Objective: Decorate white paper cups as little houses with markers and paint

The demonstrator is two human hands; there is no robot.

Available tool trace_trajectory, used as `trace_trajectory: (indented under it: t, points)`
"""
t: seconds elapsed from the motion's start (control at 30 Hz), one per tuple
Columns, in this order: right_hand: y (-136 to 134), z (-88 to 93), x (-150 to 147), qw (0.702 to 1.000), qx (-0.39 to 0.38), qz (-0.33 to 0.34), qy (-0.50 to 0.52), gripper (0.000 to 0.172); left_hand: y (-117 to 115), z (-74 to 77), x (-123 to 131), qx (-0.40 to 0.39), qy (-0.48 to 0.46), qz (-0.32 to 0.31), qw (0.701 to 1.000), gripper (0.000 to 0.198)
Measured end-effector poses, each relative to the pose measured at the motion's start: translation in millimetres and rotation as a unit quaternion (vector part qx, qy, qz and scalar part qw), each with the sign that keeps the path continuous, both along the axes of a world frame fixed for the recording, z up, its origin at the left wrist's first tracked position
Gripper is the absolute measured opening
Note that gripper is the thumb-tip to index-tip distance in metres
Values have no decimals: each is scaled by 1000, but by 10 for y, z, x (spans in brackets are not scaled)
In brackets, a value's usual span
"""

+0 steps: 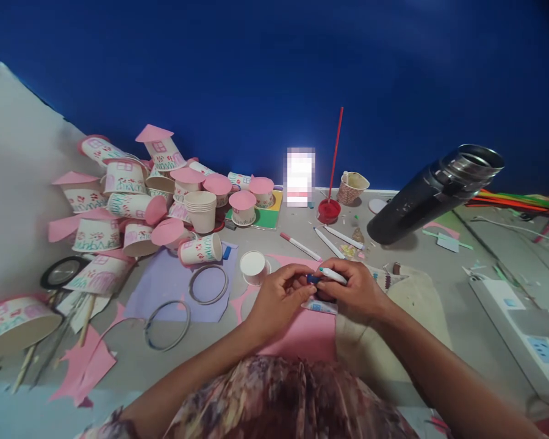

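Note:
My left hand (280, 296) and my right hand (353, 291) meet over a pink paper sheet (302, 335) in front of me. My right hand is closed round a white marker pen (333, 275) with a green tip. Between the fingertips of both hands sits a small blue piece (313, 278), pinched by my left fingers. A small white card (319, 305) with blue marks lies under the hands. An upturned white paper cup (252, 266) stands just left of my left hand.
A heap of decorated paper cups with pink roofs (132, 195) fills the left. Two metal rings (167, 325) lie on lilac paper (174, 283). Loose markers (301, 246), a red lid with a stick (329, 210), a black flask (432, 192) and a white power strip (526, 329) lie to the right.

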State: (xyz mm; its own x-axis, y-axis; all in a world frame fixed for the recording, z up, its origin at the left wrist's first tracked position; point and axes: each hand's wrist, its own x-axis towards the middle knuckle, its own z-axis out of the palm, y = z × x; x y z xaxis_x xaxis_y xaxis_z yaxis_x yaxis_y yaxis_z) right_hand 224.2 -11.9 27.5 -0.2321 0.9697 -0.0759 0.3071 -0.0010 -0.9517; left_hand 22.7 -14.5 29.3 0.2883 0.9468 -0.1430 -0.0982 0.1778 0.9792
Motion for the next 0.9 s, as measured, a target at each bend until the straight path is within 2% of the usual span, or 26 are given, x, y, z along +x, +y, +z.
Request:
trace_trajectory:
  t: [0.1, 0.23, 0.37, 0.5, 0.63, 0.8, 0.9]
  points:
    - [-25, -35, 14, 1000, 21, 0, 11, 17, 58, -52, 23, -77, -80, 11, 994, 24]
    - [-28, -60, 108, 997, 74, 1, -12, 31, 101, -115, 3, -213, -249, 16, 945, 35]
    - [-17, -87, 160, 973, 195, 18, -120, 34, 123, -163, 15, -241, -296, 24, 924, 33]
    - [-9, -142, 156, 949, 256, 25, -182, 32, 128, -188, 28, -219, -288, 32, 932, 29]
    - [-9, -170, 166, 939, 260, 18, -224, 32, 104, -194, 28, -193, -260, 43, 945, 29]
    - [5, -176, 191, 937, 259, 32, -234, 28, 53, -166, 20, -95, -96, 53, 989, 28]
    - [19, -196, 203, 924, 299, 48, -233, 25, 32, -153, 3, -54, -17, 38, 998, 26]
